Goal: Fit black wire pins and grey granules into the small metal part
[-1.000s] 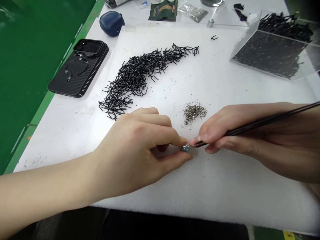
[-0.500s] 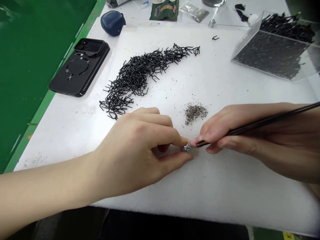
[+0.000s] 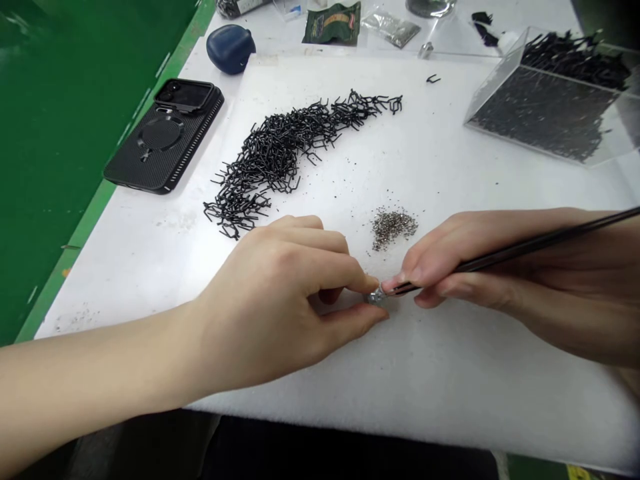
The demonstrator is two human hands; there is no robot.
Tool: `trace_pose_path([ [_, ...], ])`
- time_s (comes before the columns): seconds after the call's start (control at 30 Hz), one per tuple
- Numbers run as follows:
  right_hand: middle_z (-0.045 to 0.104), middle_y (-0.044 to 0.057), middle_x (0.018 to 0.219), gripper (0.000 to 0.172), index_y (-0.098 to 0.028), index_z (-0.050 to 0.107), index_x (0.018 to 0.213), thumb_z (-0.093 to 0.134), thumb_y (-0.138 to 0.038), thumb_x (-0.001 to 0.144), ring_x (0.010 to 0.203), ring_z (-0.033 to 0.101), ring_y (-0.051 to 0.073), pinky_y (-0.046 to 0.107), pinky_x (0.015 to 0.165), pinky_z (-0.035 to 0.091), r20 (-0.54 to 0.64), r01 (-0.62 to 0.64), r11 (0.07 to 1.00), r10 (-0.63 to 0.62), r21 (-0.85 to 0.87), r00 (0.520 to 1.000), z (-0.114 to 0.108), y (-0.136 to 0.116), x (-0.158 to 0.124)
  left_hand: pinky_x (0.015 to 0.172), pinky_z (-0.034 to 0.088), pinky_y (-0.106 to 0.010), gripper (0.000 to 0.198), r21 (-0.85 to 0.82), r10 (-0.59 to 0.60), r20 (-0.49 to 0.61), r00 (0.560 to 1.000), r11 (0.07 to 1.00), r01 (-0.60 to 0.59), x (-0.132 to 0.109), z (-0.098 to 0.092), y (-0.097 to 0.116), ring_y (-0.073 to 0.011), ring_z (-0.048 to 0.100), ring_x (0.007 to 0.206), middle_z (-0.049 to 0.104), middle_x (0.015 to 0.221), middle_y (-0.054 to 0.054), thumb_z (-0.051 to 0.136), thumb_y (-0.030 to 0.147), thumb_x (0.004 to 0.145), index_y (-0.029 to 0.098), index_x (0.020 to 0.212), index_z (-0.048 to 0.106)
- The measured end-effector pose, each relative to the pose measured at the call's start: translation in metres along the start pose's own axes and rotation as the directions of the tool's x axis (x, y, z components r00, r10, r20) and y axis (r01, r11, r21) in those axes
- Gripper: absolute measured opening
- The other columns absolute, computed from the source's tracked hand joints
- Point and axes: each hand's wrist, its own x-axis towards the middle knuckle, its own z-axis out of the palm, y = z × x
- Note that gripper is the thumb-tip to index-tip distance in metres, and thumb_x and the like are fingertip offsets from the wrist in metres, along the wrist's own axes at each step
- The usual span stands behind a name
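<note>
Between thumb and index finger, my left hand (image 3: 280,300) pinches a small shiny metal part (image 3: 376,295) against the white foam sheet (image 3: 450,387). My right hand (image 3: 465,267) grips slim black tweezers (image 3: 520,252) like a pen, their tips at the metal part. A fingertip of the right hand also meets the part. Just beyond both hands lies a small heap of tiny brownish metal bits (image 3: 393,228). Farther off, a long curved pile of black forked pieces (image 3: 280,150) spreads over the foam. The fingers cover much of the metal part.
A black-cased phone (image 3: 165,137) and a dark blue case (image 3: 231,49) sit at the left. At the right stands a clear box (image 3: 545,107) full of black pieces. One stray forked piece (image 3: 433,79), a green packet (image 3: 331,24) and a clear bag (image 3: 393,27) lie at the back.
The whole view has shifted slightly, so things appear a little farther right. Both hands keep the same hold on the metal part and tweezers.
</note>
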Motion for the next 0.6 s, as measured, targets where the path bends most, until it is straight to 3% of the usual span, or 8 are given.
trace_pose_path([
  [0.6, 0.083, -0.004, 0.096, 0.020, -0.038, 0.083, 0.102, 0.084, -0.024, 0.089, 0.078, 0.079, 0.020, 0.029, 0.069, 0.070, 0.014, -0.011, 0.999, 0.010, 0.031, 1.000, 0.0004, 0.0001, 0.0014, 0.069, 0.045, -0.029, 0.006, -0.018, -0.016, 0.009, 1.000, 1.000, 0.016, -0.0002, -0.0005, 0.0028, -0.0132, 0.053, 0.068, 0.065, 0.068, 0.003, 0.081, 0.020, 0.090, 0.017, 0.086, 0.084],
])
